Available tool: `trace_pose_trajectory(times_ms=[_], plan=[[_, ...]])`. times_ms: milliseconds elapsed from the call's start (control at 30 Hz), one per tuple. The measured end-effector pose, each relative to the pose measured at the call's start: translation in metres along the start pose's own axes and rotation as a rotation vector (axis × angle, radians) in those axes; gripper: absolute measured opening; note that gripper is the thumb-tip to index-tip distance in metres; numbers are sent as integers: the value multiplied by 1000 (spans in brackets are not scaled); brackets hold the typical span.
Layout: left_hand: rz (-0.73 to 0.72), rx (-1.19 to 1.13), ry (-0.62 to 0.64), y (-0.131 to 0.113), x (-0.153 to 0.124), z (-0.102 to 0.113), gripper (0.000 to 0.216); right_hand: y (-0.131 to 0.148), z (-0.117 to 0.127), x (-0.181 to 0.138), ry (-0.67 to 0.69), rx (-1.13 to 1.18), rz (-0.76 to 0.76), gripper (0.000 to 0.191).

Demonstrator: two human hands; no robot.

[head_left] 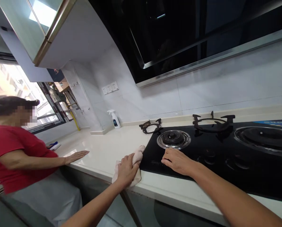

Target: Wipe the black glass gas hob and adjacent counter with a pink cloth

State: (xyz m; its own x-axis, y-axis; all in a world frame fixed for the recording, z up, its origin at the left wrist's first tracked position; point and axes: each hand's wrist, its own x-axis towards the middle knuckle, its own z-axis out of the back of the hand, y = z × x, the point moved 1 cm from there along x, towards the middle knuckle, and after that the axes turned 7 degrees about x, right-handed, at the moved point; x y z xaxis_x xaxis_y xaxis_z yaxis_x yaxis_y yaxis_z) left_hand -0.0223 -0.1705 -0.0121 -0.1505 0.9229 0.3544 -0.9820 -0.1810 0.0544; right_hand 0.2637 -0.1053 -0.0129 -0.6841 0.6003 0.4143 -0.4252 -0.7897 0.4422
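Observation:
My left hand [127, 170] presses down on a crumpled whitish cloth [138, 155] at the counter's front, beside the cooktop's left edge. Its fingers are bent over the cloth. On the black gas cooktop [190, 167], my right hand [176, 160] is closed at the near rim of the left burner's metal ring [187, 145]. Whatever its fingers may hold is hidden. Inside that ring sits the dark burner [172, 137], with no pot support over it. One black pot support [151, 126] lies on the counter behind, and another pot support [213, 123] rests at the cooktop's back edge.
A white spray bottle [115, 121] stands by the wall. At left, a person in a red top [25, 151] rests a hand [77, 155] on the white counter [100, 142]. Overhead hangs a black range hood [190, 37]. The right burner [268, 137] has its ring around it.

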Motion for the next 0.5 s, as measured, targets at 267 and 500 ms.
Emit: trace_pose_trajectory(times_ms=[267,500], plan=[[12,-39,-44,-10,-16,9,47,-6,3,2,-6,10,-10,37],[-29,-120,-119,-23,-37,8,50,-7,1,0,-33,-6,0,37]])
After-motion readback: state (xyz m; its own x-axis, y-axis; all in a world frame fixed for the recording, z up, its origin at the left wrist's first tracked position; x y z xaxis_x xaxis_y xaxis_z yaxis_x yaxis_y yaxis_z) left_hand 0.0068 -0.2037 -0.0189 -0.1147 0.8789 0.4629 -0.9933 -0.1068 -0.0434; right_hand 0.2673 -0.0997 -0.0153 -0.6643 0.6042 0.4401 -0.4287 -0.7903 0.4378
